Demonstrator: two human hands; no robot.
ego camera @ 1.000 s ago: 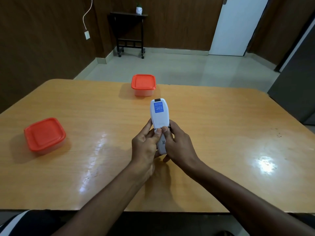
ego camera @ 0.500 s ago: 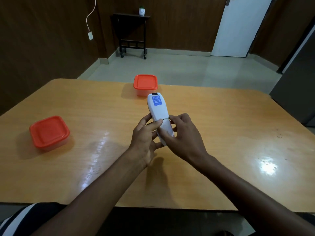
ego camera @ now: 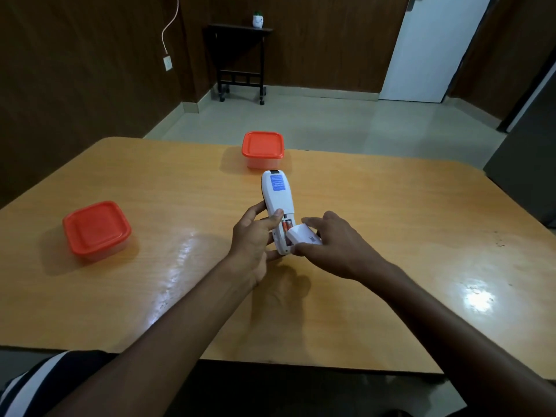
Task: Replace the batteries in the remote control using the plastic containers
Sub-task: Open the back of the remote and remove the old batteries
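Observation:
A white remote control (ego camera: 277, 197) with a blue label lies back side up above the table's middle, gripped low down by my left hand (ego camera: 254, 240). Its battery bay is uncovered and orange batteries (ego camera: 286, 225) show inside. My right hand (ego camera: 334, 246) holds the white battery cover (ego camera: 302, 235), slid off toward the right of the remote's lower end. Two plastic containers with orange lids stand shut: one (ego camera: 97, 228) at the left, one (ego camera: 263, 148) at the far edge.
The wooden table (ego camera: 391, 236) is glossy with a light glare at the right. Beyond it are a tiled floor, a dark side table (ego camera: 240, 55) with a small white pot, and a white door (ego camera: 433, 46).
The battery cover has come off the remote in my right hand, and the batteries are now exposed. The remote has tilted slightly leftward at its top.

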